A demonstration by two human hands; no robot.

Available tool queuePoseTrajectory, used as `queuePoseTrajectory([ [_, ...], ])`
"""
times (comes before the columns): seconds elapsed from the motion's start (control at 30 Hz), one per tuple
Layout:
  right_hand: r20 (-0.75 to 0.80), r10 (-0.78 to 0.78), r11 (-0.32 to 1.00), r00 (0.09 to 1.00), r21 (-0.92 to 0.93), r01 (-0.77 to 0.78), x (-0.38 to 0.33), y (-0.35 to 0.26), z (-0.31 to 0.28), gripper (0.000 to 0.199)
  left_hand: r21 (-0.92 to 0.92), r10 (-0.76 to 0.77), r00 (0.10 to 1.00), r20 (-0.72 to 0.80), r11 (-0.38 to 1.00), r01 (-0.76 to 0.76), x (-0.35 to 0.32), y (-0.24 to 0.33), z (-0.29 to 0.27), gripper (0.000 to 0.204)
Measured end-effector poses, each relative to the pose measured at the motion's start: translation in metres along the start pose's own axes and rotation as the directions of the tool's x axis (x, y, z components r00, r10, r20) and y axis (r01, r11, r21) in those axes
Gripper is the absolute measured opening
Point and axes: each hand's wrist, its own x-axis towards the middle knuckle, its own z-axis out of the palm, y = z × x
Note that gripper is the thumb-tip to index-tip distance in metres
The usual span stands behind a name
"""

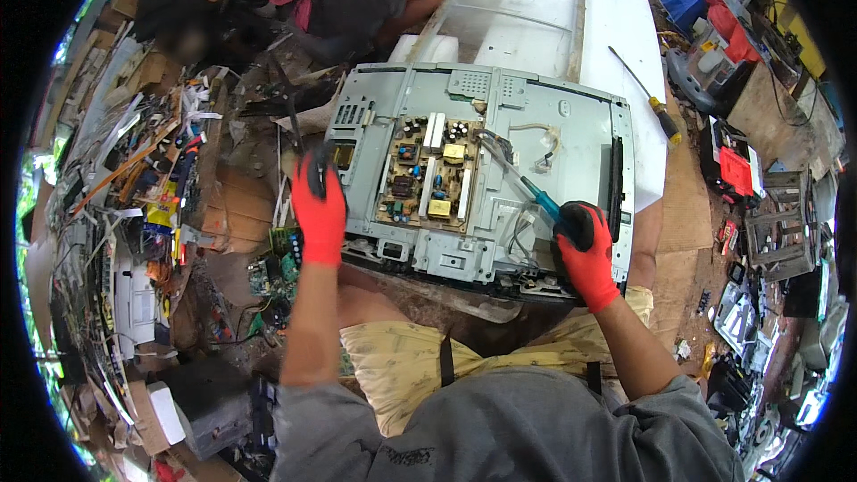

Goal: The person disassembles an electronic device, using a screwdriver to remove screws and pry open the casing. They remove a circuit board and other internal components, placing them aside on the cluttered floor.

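Head view: person seated, metal panel [536,138] lying flat just past the knees.
Right hand [587,250]: red-gloved fingers closed round a blue-handled screwdriver [522,183], tip by the circuit board [430,174].
Left hand [319,205]: fingers wrapped over the panel's left edge.
Handling: panel looks stiff, thin and sharp-rimmed; hold its edges. Board seems fragile.
Beyond: a second screwdriver [647,96], another person crouched.

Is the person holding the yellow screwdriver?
No, the yellow screwdriver lies alone on the white panel; the right hand holds a blue-handled screwdriver.
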Motion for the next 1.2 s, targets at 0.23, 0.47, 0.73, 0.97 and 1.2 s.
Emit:
queuePoseTrajectory([
  [0.23, 0.054, 0.013, 1.0, 0.998, -0.003, -0.013, 0.0, -0.002, 0.003, 0.039, -0.026, -0.237, 0.971, 0.037, 0.971, 0.238, -0.172, 0.063, -0.06, 0.024],
  [0.47, 0.045, 0.047, 0.97, 0.998, 0.237, -0.057, 0.0, 0.001, -0.004, 0.039, -0.02, -0.341, 0.932, -0.126, 0.94, 0.341, -0.151, 0.037, -0.067, 0.032],
  [0.73, 0.058, 0.038, 0.988, 0.998, 0.146, -0.046, 0.001, -0.006, 0.004, 0.036, 0.528, -0.441, 0.849, -0.291, 0.666, 0.527, -0.157, -0.094, -0.049, 0.052],
  [0.97, 0.077, 0.042, 0.993, 0.996, 0.107, -0.05, 0.003, -0.017, 0.002, 0.033, 0.165, -0.478, 0.805, -0.35, 0.815, 0.556, -0.183, -0.128, -0.044, 0.054],
  [1.2, 0.054, 0.103, 0.951, 0.993, 0.286, -0.114, 0.005, -0.022, -0.023, 0.035, 0.093, -0.288, 0.879, -0.379, 0.934, 0.346, -0.163, 0.011, -0.065, 0.054],
])
